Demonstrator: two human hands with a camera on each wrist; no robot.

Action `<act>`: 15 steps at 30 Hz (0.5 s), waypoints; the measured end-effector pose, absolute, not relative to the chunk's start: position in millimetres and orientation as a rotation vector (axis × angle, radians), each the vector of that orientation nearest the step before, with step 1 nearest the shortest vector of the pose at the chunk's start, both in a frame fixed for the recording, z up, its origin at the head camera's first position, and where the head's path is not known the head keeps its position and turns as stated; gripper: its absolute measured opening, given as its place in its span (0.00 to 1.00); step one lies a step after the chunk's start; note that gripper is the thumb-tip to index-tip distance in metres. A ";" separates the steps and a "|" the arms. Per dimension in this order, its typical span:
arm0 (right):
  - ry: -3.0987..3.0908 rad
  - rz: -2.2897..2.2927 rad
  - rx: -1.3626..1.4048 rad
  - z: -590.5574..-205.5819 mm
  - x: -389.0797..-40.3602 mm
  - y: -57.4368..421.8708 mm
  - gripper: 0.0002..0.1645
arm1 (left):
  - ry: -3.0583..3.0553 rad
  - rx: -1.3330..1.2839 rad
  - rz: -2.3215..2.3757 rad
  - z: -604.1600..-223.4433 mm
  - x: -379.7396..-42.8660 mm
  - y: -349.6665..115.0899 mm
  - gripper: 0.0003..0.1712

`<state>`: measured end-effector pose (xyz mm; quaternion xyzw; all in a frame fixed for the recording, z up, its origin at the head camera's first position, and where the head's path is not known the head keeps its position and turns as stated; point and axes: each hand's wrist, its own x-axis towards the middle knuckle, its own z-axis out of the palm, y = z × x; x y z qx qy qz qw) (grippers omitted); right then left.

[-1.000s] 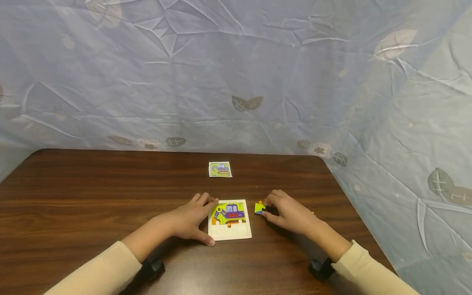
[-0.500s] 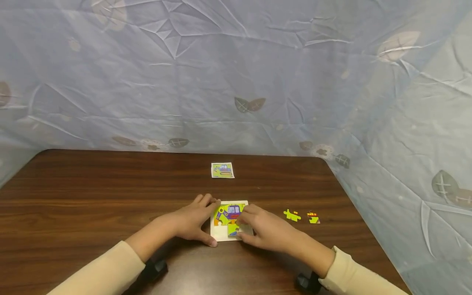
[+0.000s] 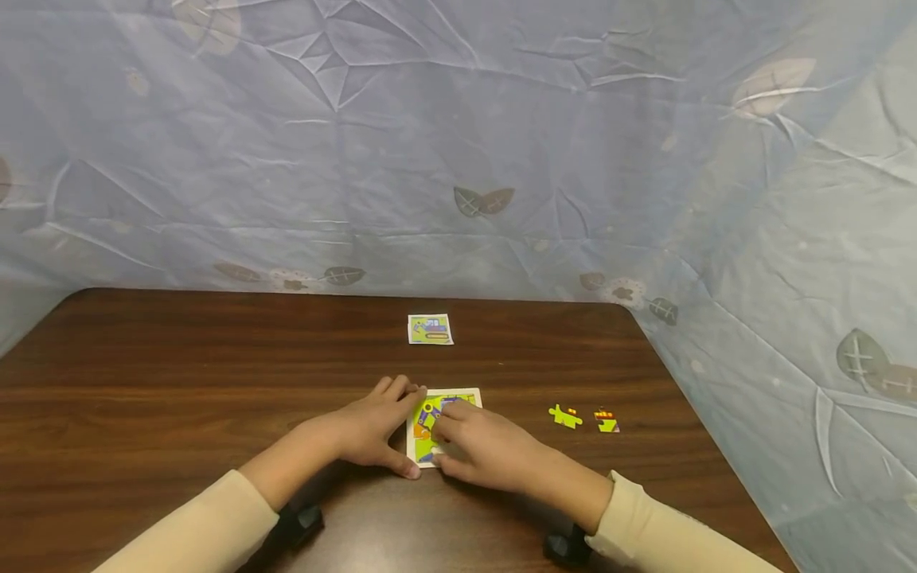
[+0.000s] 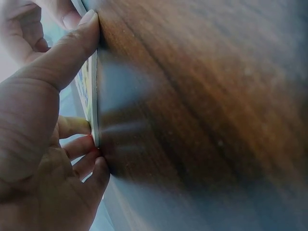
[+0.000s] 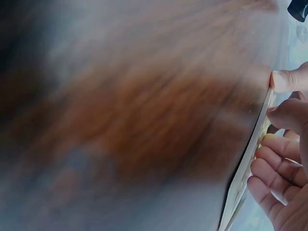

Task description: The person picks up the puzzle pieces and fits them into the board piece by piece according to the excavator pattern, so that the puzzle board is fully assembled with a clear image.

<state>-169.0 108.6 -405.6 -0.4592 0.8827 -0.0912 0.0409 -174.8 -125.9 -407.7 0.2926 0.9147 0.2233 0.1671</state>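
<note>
A white-framed puzzle tray (image 3: 462,391) with a digger picture lies on the table in the head view. My left hand (image 3: 368,428) grips its left side, thumb at the near corner and fingers at the far one. The left wrist view shows that thumb and those fingers against the tray's edge (image 4: 95,103). Over the tray, my right hand (image 3: 494,447) pinches a green puzzle piece with blue on it (image 3: 426,455) at the near left of the recess. The hand covers much of the picture. In the right wrist view, its curled fingers (image 5: 274,175) are close along the tray's side.
Two loose puzzle pieces, one green (image 3: 566,416) and one red and green (image 3: 606,420), lie right of the tray. A small picture card (image 3: 431,329) sits farther back. Patterned cloth (image 3: 401,159) hangs behind the brown wooden table (image 3: 215,358) and along its right side.
My right hand has brought the green piece from right of the tray onto it, then leftward to the near left part. The left hand has stayed at the tray's left side.
</note>
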 end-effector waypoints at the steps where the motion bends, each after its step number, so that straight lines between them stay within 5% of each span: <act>1: 2.709 -0.272 -1.409 -405.6 -169.1 107.7 0.12 | 2.603 0.833 0.634 -407.2 -174.9 -125.8 0.67; 15: 2.721 -0.301 -1.331 -404.5 -168.7 102.0 0.08 | 2.592 0.815 0.628 -404.0 -174.4 -125.2 0.66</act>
